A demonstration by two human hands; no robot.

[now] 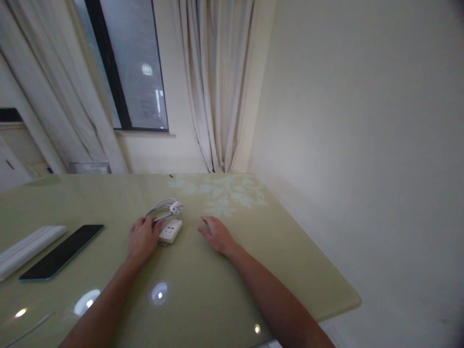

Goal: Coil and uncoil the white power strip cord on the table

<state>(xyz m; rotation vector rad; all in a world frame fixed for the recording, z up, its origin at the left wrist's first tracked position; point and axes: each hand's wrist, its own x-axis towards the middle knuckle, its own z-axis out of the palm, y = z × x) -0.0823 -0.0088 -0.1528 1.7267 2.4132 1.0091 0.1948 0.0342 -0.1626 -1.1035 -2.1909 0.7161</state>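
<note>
On the tabletop in front of me lies a small white power strip (pixel 171 231) with its socket face up. Its white cord is looped behind it, and the plug (pixel 176 208) rests at the loop's right end with the prongs pointing right. My left hand (pixel 142 238) is closed around the left end of the strip and the cord beside it; the palm hides that end. To the right of the strip, apart from it, my right hand (pixel 217 236) hovers at or just over the table with fingers spread and nothing in them.
At the left lie a dark tablet-like slab (pixel 63 252) and a long white object (pixel 31 249). A thin white cable (pixel 32 328) is at the lower left. The greenish glossy table (pixel 203 299) meets a wall (pixel 362 145) along its right side. Curtains (pixel 217 87) hang behind.
</note>
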